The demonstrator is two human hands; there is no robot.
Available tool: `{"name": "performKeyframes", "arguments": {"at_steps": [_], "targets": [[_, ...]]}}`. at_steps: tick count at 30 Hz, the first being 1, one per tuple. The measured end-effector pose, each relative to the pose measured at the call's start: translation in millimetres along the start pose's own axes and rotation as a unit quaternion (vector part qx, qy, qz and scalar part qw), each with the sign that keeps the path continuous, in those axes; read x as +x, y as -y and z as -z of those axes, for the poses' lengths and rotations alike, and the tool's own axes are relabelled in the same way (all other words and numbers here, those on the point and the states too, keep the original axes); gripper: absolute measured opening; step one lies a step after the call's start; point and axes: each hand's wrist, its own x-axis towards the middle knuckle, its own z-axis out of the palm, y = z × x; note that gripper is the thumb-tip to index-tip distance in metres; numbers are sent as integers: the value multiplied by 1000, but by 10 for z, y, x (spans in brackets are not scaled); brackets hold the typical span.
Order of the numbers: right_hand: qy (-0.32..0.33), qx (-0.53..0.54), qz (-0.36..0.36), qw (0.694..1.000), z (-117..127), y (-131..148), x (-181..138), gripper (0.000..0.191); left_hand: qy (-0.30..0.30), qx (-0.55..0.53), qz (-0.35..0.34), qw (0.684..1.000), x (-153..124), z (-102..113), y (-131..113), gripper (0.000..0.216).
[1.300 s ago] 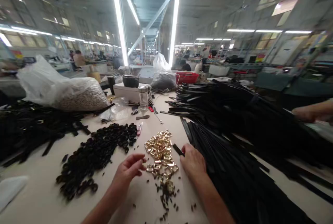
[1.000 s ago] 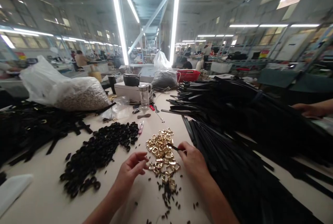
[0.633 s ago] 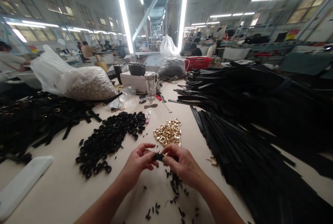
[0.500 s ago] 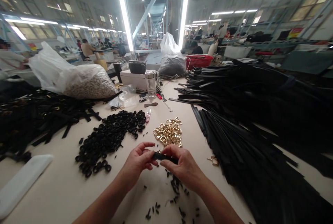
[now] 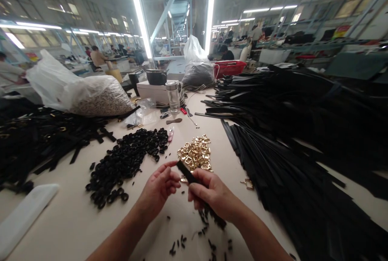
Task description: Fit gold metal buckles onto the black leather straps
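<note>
A black strap [image 5: 185, 171] slants between my hands, its upper end over the gold buckles and its lower end below my palm. My right hand [image 5: 212, 192] is closed around the strap, thumb on top. My left hand [image 5: 160, 186] is beside the strap's upper end, index finger stretched out to that tip, the other fingers loosely curled. Whether the index fingertip touches the strap is hard to tell. Just beyond lies a heap of gold square buckles [image 5: 194, 152]. Left of it spreads a pile of small black rings [image 5: 127, 160]. Small black bits [image 5: 182, 241] are scattered below my hands.
Long black straps [image 5: 273, 160] cover the right side of the table, with a gold buckle piece [image 5: 249, 184] at their edge. Left are black strap pieces [image 5: 54, 139], a filled plastic bag [image 5: 100, 95] and a white slab [image 5: 27, 216]. A glass bottle [image 5: 173, 98] and small snips [image 5: 171, 133] stand out ahead.
The strap has swung from nearly level to slanting, its end now pointing up and away. My left thumb and fingers have come off it, and the view has shifted slightly.
</note>
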Motion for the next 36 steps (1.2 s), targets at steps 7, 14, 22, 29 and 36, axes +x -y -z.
{"name": "performKeyframes", "arguments": {"at_steps": [7, 14, 22, 29, 36], "targets": [[-168, 283, 149, 933, -39, -67, 130, 27, 159, 154, 33, 975, -145, -138, 65, 43], [-316, 61, 208, 924, 160, -110, 174, 41, 119, 185, 101, 970, -129, -118, 110, 22], [-111, -441, 289, 842, 219, 24, 17, 38, 70, 117, 135, 981, -40, 16, 21, 26], [-110, -344, 184, 914, 60, -157, 98, 20, 73, 89, 146, 983, -28, 63, -10, 29], [-107, -369, 210, 899, 77, -157, 80, 15, 57, 78, 158, 983, -4, 94, -23, 29]]}}
